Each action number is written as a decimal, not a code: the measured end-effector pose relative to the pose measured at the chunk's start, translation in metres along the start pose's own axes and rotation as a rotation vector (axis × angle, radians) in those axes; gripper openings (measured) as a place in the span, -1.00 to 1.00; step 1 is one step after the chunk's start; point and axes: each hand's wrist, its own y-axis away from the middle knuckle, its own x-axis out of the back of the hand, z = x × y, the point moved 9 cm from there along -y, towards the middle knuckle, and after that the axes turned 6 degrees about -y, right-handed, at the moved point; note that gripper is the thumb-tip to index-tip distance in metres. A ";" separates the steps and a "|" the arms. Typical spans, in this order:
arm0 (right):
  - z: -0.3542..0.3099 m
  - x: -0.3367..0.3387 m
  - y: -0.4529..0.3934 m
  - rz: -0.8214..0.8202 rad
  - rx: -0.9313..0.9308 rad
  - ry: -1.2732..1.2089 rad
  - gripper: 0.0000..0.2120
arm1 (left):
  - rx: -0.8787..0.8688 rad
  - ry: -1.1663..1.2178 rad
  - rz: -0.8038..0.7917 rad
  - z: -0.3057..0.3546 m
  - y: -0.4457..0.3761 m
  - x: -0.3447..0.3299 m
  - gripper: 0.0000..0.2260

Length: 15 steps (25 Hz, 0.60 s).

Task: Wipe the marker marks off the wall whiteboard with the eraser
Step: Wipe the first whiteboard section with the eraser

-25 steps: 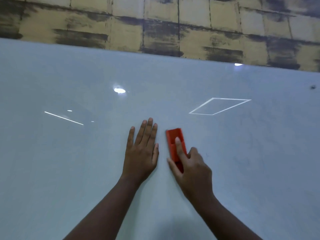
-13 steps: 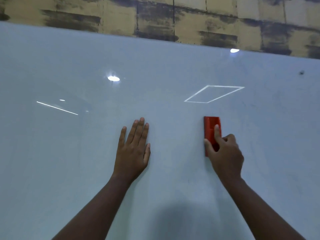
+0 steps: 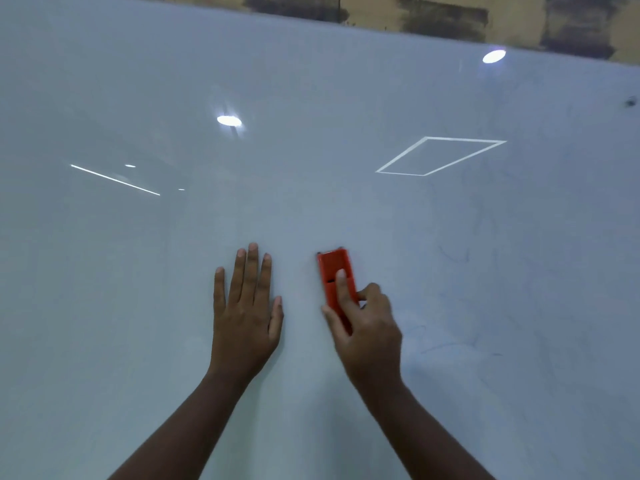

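The wall whiteboard fills almost the whole head view. My right hand grips a red eraser and holds it flat against the board, index finger laid along its back. My left hand rests flat on the board just left of the eraser, fingers straight and pointing up. Faint blue and grey marker traces show on the board to the right of my right hand. A small dark spot sits near the board's upper right.
Above the board runs a strip of stained yellowish tiled wall. Bright lamp reflections and a reflected rectangular outline lie on the glossy surface.
My right hand swept the eraser right across the board, then back left toward my left hand. The camera view dropped a little. My left hand stayed flat on the board.
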 end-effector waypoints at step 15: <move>0.136 0.051 0.062 0.037 -0.461 -0.143 -0.26 | -0.004 -0.050 -0.067 0.003 0.076 -0.014 -0.38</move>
